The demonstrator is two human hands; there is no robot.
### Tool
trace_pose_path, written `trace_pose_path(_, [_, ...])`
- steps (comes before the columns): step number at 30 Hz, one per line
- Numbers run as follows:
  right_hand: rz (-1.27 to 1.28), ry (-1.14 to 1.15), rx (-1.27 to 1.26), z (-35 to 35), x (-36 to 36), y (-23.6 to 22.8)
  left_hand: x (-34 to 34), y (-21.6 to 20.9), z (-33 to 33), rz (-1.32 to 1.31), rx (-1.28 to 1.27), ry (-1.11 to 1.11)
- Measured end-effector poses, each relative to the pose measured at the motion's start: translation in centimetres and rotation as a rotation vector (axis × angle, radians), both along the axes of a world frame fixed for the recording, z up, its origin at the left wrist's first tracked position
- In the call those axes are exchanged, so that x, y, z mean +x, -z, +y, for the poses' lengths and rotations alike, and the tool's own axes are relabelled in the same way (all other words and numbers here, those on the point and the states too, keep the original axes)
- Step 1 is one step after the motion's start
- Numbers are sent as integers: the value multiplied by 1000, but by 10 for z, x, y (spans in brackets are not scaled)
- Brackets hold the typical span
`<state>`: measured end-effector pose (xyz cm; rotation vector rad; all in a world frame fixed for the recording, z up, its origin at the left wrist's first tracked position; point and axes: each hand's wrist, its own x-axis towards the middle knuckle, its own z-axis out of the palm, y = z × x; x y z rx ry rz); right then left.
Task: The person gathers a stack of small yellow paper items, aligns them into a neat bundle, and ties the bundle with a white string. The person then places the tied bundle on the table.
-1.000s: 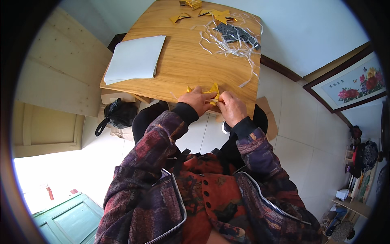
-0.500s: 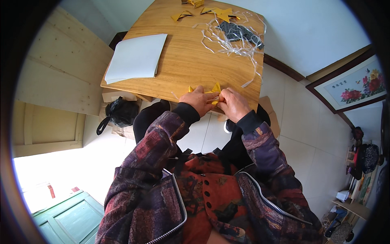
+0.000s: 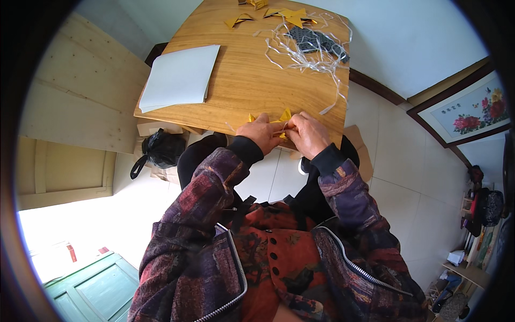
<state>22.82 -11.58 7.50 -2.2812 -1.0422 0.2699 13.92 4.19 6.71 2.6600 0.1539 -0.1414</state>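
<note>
At the table's near edge, a gold folded-paper star [image 3: 285,115] pokes out from between my hands in several points. My left hand [image 3: 260,132] is closed on it, fingers laid across its middle and pressing it to the wood. From the right, my right hand [image 3: 308,134] meets the left fingertips in a pinch at the star's side. A thin pale line shows by those fingertips, but what they hold is too small to make out. The middle of the star is hidden under my fingers.
A stack of white sheets [image 3: 179,78] lies on the left of the wooden table [image 3: 241,80]. Tangled clear plastic strands [image 3: 316,65] cover a dark grey cloth [image 3: 307,41] at the far right. More gold paper stars [image 3: 296,19] lie at the far edge. A black bag [image 3: 163,147] sits below.
My right hand has shifted slightly to the left and turned, its fingertips now closer to the left ones. My left hand stays where it was on the gold paper star.
</note>
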Motion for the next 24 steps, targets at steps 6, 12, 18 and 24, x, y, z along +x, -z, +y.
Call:
trace_pose_path(6, [-154,-82,-133,5,3,-1,-1,-3,-1,-10,-1,2])
trace_pose_path(12, [-246,-119,-202,-1,7,0,0,-1,0,-37,-1,10])
trace_pose_path(18, [-189,-51,-253,-14,10,3,-1,3,1,-56,-35,17])
trace_pose_path(24, [-227,-21,-193,-19,13,5,-1,1,1,-48,-51,20])
